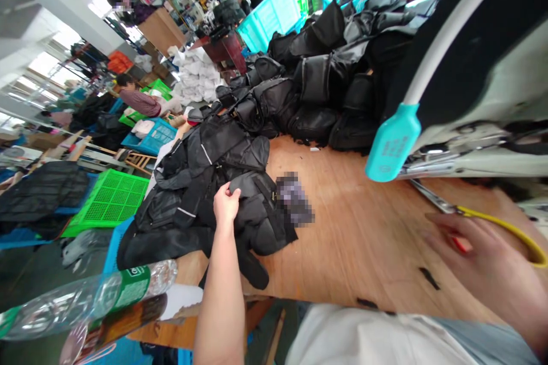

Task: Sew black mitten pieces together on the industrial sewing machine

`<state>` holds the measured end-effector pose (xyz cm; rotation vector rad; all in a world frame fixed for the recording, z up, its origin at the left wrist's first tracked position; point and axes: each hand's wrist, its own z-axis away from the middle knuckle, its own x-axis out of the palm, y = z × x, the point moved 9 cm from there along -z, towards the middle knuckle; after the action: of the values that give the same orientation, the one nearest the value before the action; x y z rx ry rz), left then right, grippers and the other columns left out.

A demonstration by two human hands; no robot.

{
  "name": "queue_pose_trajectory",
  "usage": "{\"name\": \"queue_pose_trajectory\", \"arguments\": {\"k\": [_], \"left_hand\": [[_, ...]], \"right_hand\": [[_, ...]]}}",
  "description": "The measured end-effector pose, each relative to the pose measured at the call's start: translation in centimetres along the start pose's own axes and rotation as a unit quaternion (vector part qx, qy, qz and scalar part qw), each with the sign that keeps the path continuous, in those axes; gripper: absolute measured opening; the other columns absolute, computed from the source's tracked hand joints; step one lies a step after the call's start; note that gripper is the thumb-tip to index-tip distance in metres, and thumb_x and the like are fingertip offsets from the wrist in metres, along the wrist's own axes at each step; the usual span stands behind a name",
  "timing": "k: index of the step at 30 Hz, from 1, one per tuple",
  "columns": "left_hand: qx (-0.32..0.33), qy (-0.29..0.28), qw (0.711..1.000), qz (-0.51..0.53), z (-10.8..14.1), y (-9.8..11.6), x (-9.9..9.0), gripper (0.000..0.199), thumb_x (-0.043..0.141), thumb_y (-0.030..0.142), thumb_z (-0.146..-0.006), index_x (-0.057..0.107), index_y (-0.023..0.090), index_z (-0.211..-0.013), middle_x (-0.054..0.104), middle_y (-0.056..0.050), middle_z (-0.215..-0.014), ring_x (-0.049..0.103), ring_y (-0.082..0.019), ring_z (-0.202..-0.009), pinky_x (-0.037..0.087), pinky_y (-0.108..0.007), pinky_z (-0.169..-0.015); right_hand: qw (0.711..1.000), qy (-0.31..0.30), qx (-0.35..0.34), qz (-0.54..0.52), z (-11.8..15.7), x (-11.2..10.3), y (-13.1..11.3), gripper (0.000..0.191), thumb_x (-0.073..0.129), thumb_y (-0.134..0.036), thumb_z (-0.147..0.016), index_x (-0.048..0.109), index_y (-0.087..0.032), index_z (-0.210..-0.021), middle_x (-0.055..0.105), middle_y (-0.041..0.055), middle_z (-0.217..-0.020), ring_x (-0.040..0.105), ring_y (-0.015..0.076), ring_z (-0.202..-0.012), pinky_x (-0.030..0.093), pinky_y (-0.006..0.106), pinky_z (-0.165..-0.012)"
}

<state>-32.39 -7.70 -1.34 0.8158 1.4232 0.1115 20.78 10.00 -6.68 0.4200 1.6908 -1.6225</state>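
My left hand [226, 203] is closed, thumb and fingers pinching the edge of a black fabric bag piece [257, 205] on the wooden table. More black bag pieces [188, 182] lie heaped under and beyond it. To the right, my blurred right hand [483, 256] is over the table, beside and partly over scissors [505, 231] with a yellow handle. Something small and red [461, 243] shows at its fingers. Whether that hand grips the scissors or the red thing cannot be made out.
A white sewing machine [514, 97] stands at the right, with a turquoise-headed lamp [394, 142] hanging before it. Black bags [317, 85] pile up along the table's back. At the lower left lies a plastic bottle [98, 296]. Green and blue crates [109, 199] and other people are beyond.
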Motion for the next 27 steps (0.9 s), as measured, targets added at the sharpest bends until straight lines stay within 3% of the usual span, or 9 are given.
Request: {"name": "queue_pose_trajectory", "arguments": {"k": [4,8,11,14,17,19,21,24,27], "left_hand": [[0.049,0.033,0.997,0.043,2.9,3.0,-2.8,0.023,0.062,0.026,-0.079,0.070,0.014,-0.098,0.073,-0.007,-0.085,0.068,-0.021,-0.076,0.054,-0.032,-0.076],[0.228,0.081,0.968,0.075,14.1,9.0,-4.2,0.015,0.059,0.025,-0.085,0.068,0.018,-0.094,0.068,-0.007,-0.088,0.064,-0.019,-0.081,0.053,-0.032,-0.078],[0.436,-0.070,0.893,0.089,24.6,14.1,-0.1,0.024,0.054,0.012,-0.086,0.067,0.019,-0.106,0.069,-0.007,-0.087,0.064,-0.020,-0.084,0.053,-0.034,-0.081],[0.502,-0.352,0.781,0.117,31.2,15.6,3.1,0.027,0.057,0.035,-0.093,0.068,0.021,-0.113,0.073,-0.009,-0.097,0.068,-0.024,-0.099,0.052,-0.039,-0.094],[0.432,-0.541,0.678,0.246,31.0,15.6,-0.5,0.043,0.043,0.050,-0.100,0.068,0.023,-0.123,0.075,-0.008,-0.106,0.070,-0.022,-0.104,0.053,-0.031,-0.095],[0.379,-0.579,0.627,0.359,28.0,16.1,-4.3,0.043,0.038,0.049,-0.102,0.066,0.029,-0.128,0.076,-0.004,-0.107,0.073,-0.020,-0.098,0.054,-0.028,-0.092],[0.334,-0.478,0.682,0.441,22.3,16.6,-6.3,0.040,0.058,0.046,-0.094,0.062,0.035,-0.132,0.073,-0.002,-0.119,0.068,-0.022,-0.113,0.051,-0.032,-0.102],[0.287,-0.408,0.796,0.343,16.9,16.9,-2.0,0.073,0.082,0.037,-0.077,0.051,0.033,-0.144,0.046,-0.005,-0.155,0.036,-0.027,-0.147,0.024,-0.039,-0.124],[0.296,-0.535,0.739,0.283,17.6,18.1,5.2,0.065,0.086,0.032,-0.071,0.064,0.027,-0.132,0.054,-0.009,-0.148,0.042,-0.028,-0.144,0.027,-0.040,-0.122]], "right_hand": [[0.994,-0.078,0.003,-0.077,1.3,3.5,-3.9,0.048,0.062,-0.067,-0.079,0.067,-0.025,-0.101,0.069,0.0143,-0.105,0.066,0.0348,-0.096,0.055,0.046,-0.071],[0.904,-0.253,0.046,-0.340,4.1,8.5,-8.3,0.063,0.066,-0.069,-0.077,0.065,-0.020,-0.117,0.071,0.0150,-0.111,0.068,0.0310,-0.102,0.056,0.047,-0.090],[0.819,-0.332,0.079,-0.462,5.6,10.9,-12.4,0.069,0.068,-0.071,-0.075,0.065,-0.017,-0.119,0.071,0.0156,-0.112,0.068,0.0311,-0.103,0.056,0.046,-0.091],[0.838,-0.308,0.124,-0.432,5.1,11.5,-12.6,0.047,0.072,-0.060,-0.078,0.070,-0.016,-0.094,0.073,0.0107,-0.090,0.068,0.0254,-0.085,0.056,0.038,-0.079],[0.886,-0.291,0.082,-0.351,4.0,10.1,-10.8,0.041,0.067,-0.057,-0.082,0.069,-0.016,-0.081,0.067,0.0060,-0.072,0.061,0.0201,-0.069,0.052,0.033,-0.066],[0.901,-0.302,0.041,-0.308,3.7,8.6,-9.3,0.041,0.065,-0.056,-0.084,0.070,-0.016,-0.075,0.065,0.0055,-0.068,0.060,0.0199,-0.067,0.051,0.033,-0.067],[0.905,-0.304,0.001,-0.298,3.4,6.8,-8.5,0.042,0.065,-0.055,-0.084,0.069,-0.017,-0.067,0.065,0.0057,-0.065,0.061,0.0206,-0.066,0.052,0.034,-0.069],[0.896,-0.315,-0.067,-0.306,3.2,4.5,-9.0,0.042,0.068,-0.054,-0.082,0.069,-0.018,-0.062,0.068,0.0077,-0.066,0.061,0.0203,-0.061,0.054,0.035,-0.066],[0.878,-0.332,-0.083,-0.335,2.6,3.9,-9.6,0.038,0.074,-0.053,-0.078,0.072,-0.018,-0.063,0.071,0.0089,-0.069,0.064,0.0212,-0.061,0.055,0.034,-0.063]]}}
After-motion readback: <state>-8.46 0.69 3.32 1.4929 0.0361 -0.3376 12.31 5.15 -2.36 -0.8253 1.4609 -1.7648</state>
